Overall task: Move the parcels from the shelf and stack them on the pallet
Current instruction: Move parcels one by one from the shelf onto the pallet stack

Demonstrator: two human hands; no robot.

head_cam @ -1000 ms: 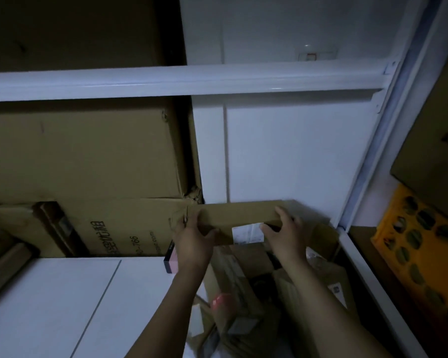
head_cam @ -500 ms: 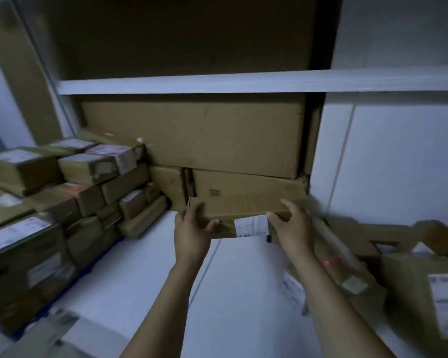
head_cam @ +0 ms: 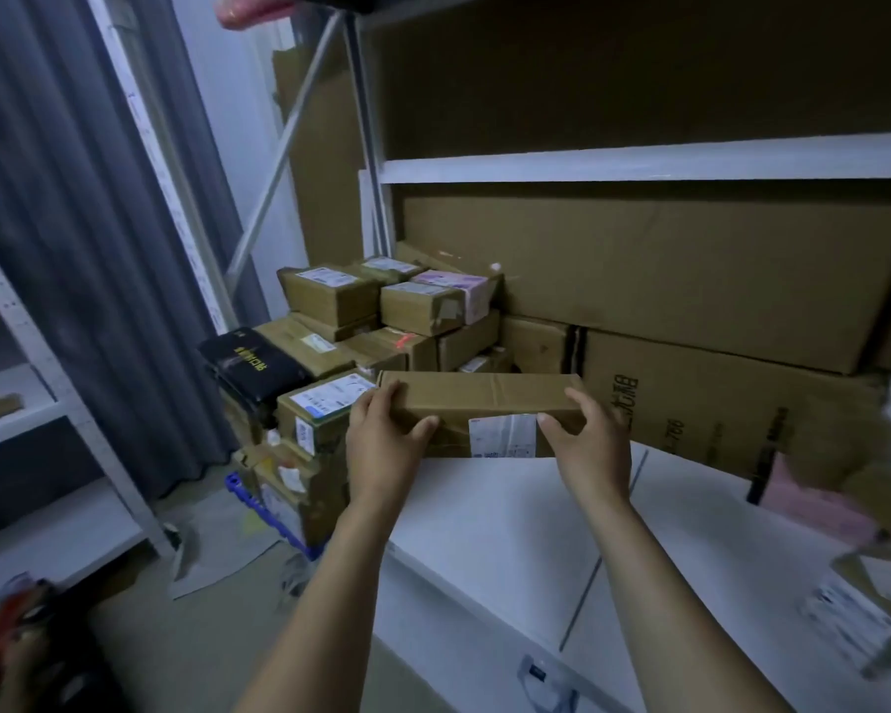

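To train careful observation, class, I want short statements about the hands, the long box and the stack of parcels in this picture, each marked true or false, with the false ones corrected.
1. The left hand and the right hand grip the long box, one at each end. True.
2. The long box lies on top of the stack of parcels. False: both hands hold it to the right of the stack.
3. A white label is on the side of the long box that faces the person. True.
4. The black parcel sits on the stack's right side. False: it is on the left side.
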